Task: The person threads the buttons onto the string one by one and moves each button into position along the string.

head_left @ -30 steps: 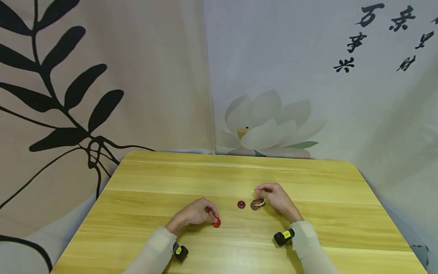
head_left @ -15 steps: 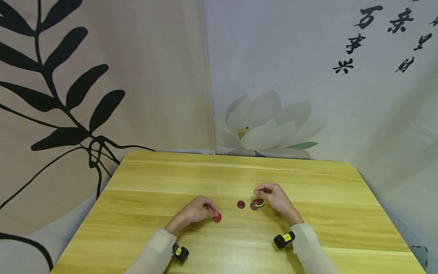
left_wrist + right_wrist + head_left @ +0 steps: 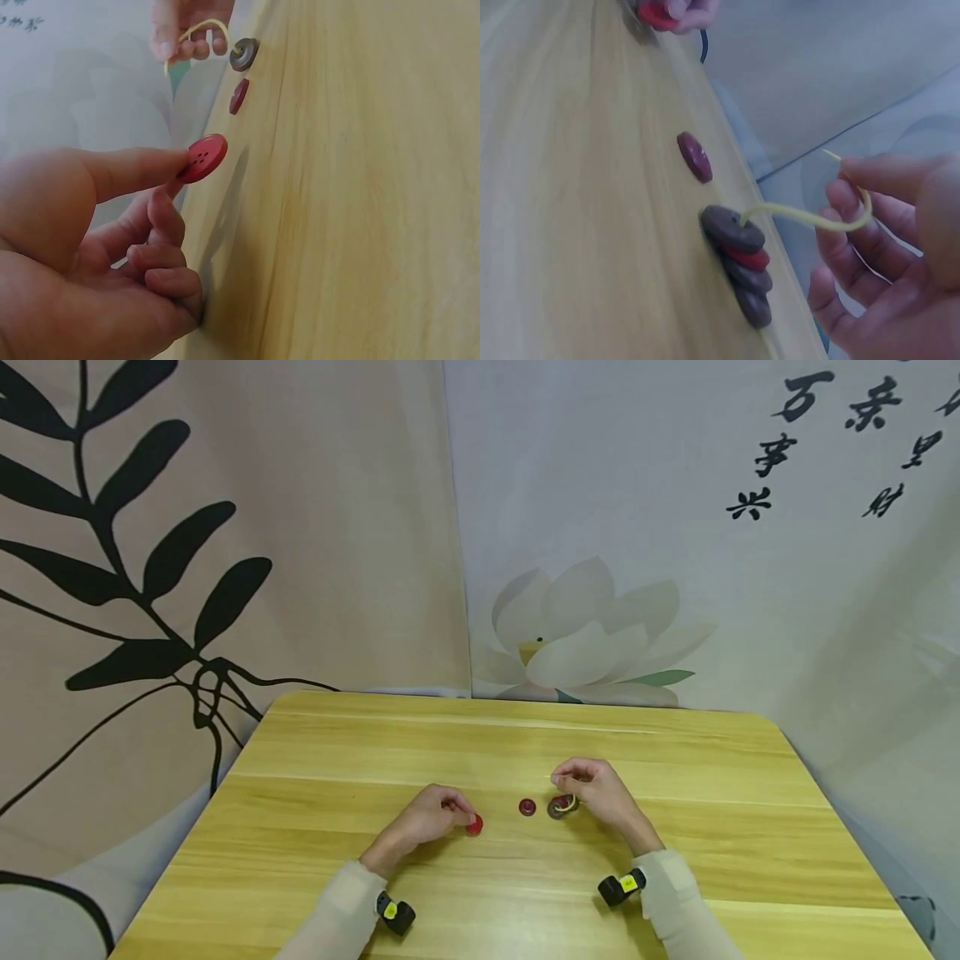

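Observation:
My left hand [image 3: 431, 817] pinches a red button [image 3: 205, 158] with several small holes between thumb and forefinger, just above the table. My right hand [image 3: 602, 792] pinches a thin yellow cord [image 3: 810, 219] near its tip, and the short end sticks out past the fingertips. From there the cord curves down into a hole of the top brown button [image 3: 731, 227]. Below that one, a red button [image 3: 748, 257] and further brown buttons [image 3: 751, 304] lean in an overlapping row. Between the two hands a dark red button [image 3: 527, 807] lies by itself on the table.
The wooden table [image 3: 360, 743] reaches back to a curtain printed with a pale flower [image 3: 592, 627] and dark leaves. A small black camera [image 3: 395, 913] sits on the left wrist and another black camera [image 3: 621, 887] on the right.
My left hand has moved slightly away from me with the red button. My right hand stays nearly in place with the cord, and the buttons on the table lie as before.

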Demonstrator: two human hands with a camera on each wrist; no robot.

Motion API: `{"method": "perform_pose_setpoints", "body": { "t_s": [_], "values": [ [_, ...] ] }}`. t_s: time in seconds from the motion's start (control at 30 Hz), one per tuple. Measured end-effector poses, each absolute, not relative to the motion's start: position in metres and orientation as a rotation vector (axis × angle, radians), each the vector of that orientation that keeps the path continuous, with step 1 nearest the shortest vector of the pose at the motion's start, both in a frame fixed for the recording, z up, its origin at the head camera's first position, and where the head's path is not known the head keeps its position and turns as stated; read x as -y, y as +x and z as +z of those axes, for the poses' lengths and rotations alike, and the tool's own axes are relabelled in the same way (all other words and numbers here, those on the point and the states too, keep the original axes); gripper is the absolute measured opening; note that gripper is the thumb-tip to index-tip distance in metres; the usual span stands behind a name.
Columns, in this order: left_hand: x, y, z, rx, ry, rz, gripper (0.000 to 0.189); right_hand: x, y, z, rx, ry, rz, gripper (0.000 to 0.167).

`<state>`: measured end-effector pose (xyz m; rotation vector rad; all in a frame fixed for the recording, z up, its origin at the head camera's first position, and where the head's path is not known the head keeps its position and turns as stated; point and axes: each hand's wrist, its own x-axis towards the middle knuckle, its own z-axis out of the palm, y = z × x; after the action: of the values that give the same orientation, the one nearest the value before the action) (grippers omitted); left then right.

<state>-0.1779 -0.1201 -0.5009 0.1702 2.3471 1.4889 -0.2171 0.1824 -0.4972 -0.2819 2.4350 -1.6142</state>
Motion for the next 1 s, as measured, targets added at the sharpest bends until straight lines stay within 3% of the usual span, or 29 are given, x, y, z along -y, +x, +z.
{"method": "perform_pose_setpoints", "body": {
  "t_s": [0.43,0.8,1.0],
  "values": [
    [0.117,-0.181,-0.501,-2.361,0.101,1.601,0.01,-0.163,-0.19,-0.44,-2.423,-0.391,-1.629,0.015],
    [0.112,-0.184,-0.493,-2.367,-0.003,1.758,0.008,-0.153,-0.184,-0.437,-2.432,-0.432,-1.661,0.012],
    [0.108,-0.184,-0.489,-2.357,-0.04,1.823,0.008,-0.152,-0.193,-0.463,-2.483,-0.468,-1.667,0.009]
  ]
}}
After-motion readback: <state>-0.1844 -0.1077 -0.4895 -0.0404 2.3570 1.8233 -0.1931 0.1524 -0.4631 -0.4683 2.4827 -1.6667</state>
